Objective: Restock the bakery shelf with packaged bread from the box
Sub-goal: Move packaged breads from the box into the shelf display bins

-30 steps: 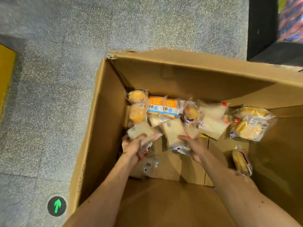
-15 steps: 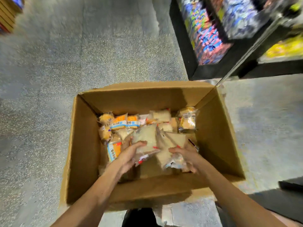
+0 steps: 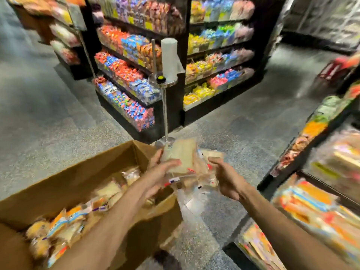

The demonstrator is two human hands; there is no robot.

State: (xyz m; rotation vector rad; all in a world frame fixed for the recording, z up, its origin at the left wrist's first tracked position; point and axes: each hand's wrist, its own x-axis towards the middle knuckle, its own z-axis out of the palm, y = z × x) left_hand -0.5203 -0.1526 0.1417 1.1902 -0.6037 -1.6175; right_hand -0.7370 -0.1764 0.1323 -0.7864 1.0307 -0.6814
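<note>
Clearly the packaged bread (image 3: 180, 154) is out of the box and up in the air, held between both hands above the bare floor just past the box's far right corner. It looks like several clear-wrapped sandwich-style slices bunched together; how many packs there are cannot be told through the blur. The left hand (image 3: 159, 172) is closed around the front pack, thumb across its pale face and fingers behind it. The right hand (image 3: 226, 176) grips the other side of the bunch, where loose film and a second pack (image 3: 211, 154) stick out.

By the look of them these packs are light and soft, and the film is probably slippery, so a hard squeeze would likely flatten the bread while a loose one could let a pack slide out of the bundle. A flat hold across the broad faces, with a palm under the lower edge, seems safer than pinching the crinkled seams.

Just below and to the left, the cardboard box (image 3: 109, 162) sits on the floor (image 3: 48, 123) with more buns and wrapped slices (image 3: 64, 225) along its inside. To the right, the bakery shelf (image 3: 319, 201) shows blurred rows of packaged goods, near the hands. Beyond stand a metal pole stand (image 3: 165, 106) and candy shelves (image 3: 132, 75).
</note>
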